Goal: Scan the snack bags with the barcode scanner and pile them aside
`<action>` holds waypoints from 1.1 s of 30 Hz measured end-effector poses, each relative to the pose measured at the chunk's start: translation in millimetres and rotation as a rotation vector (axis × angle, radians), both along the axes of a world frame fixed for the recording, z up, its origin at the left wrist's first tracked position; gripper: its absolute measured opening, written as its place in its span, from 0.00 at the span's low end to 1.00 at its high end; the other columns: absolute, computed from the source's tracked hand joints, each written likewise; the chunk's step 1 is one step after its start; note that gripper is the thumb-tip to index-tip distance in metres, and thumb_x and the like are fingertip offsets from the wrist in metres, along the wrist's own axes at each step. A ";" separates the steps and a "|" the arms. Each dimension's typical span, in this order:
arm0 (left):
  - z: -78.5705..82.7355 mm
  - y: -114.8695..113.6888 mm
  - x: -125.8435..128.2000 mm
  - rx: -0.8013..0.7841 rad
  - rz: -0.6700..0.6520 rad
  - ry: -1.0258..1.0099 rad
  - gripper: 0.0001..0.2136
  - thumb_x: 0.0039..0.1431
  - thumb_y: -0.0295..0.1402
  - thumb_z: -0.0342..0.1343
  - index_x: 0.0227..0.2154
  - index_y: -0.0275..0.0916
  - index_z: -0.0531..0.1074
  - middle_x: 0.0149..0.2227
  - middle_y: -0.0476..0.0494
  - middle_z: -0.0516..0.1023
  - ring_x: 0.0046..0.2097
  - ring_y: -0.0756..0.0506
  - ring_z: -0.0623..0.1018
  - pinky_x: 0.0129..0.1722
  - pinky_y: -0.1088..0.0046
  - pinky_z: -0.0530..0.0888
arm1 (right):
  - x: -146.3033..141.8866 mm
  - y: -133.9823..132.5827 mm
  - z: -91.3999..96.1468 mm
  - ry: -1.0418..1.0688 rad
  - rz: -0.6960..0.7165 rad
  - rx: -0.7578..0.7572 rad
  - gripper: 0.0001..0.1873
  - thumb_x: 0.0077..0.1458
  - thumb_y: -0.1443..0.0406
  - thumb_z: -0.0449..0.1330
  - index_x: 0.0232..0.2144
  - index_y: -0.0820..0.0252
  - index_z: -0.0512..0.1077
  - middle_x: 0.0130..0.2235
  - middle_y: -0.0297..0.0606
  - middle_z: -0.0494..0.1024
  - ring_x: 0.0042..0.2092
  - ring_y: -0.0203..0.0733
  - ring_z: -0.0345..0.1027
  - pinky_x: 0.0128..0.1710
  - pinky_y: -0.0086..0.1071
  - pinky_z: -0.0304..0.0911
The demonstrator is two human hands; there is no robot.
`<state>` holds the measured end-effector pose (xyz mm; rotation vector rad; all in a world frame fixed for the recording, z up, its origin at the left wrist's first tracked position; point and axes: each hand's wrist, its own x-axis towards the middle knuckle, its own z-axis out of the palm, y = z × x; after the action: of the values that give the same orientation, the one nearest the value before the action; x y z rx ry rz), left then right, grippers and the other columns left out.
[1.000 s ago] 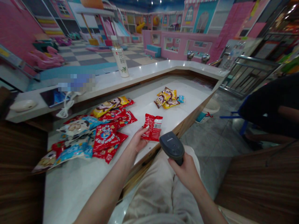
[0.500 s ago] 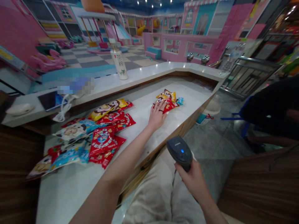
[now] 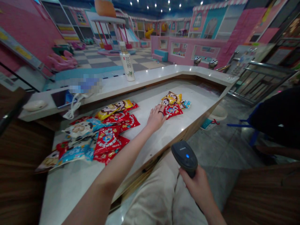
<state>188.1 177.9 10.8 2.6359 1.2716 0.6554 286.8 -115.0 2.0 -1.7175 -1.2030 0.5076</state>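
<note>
The left hand lies open, fingers spread wide, just beside a soft, light red snack bag, easy to pinch by its edge. The right hand grips a barcode scanner.

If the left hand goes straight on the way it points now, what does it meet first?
The left hand would probably meet the small pile of snack packets first, though the depth is unclear.

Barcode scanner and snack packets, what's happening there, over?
Left hand open, at the red snack packet. Right hand gripping the barcode scanner, blue light on. Other packets piled beside left forearm.
</note>
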 end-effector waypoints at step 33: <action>-18.0 -82.5 -97.2 -1.384 0.037 -1.459 0.18 0.63 0.40 0.58 0.51 0.35 0.74 0.50 0.35 0.81 0.49 0.41 0.82 0.50 0.62 0.79 | -24.1 -1.4 9.9 0.070 0.067 -0.011 0.08 0.52 0.63 0.60 0.32 0.61 0.77 0.29 0.38 0.82 0.32 0.47 0.76 0.32 0.31 0.70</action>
<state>90.9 95.4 -7.2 0.6168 0.6923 0.8767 262.7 -116.4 11.9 -1.6594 -1.2130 0.6107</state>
